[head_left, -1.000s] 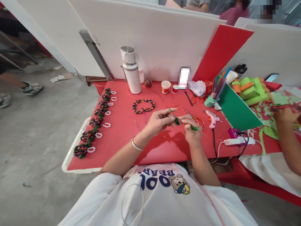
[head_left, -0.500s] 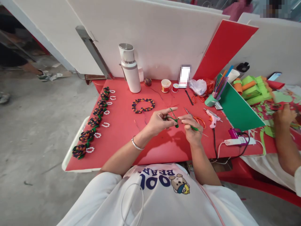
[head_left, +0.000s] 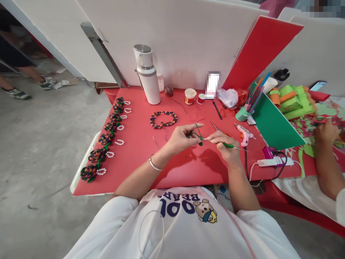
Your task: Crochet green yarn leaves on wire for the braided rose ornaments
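My left hand [head_left: 181, 138] pinches a small loop of green yarn [head_left: 198, 133] above the red table [head_left: 134, 158]. Close to its right, my right hand [head_left: 225, 145] grips a green-handled crochet hook [head_left: 229, 145], whose metal tip points left into the yarn. Both hands are closed, held over the middle of the table. A silver bangle [head_left: 155, 166] sits on my left wrist.
Several multicoloured yarn flowers [head_left: 97, 155] with white bead loops line the table's left edge. A yarn ring [head_left: 164, 119], white flask [head_left: 147, 75], thread spools [head_left: 190, 96], scissors [head_left: 223, 112], glue gun [head_left: 244, 132], pen cup [head_left: 242, 114], green board [head_left: 272, 122]. Another person's hand [head_left: 326, 133] works at right.
My right hand has shifted slightly right and the hook now lies flatter, pulling the green yarn out. The view has tilted a little; the other person's hand moved slightly.
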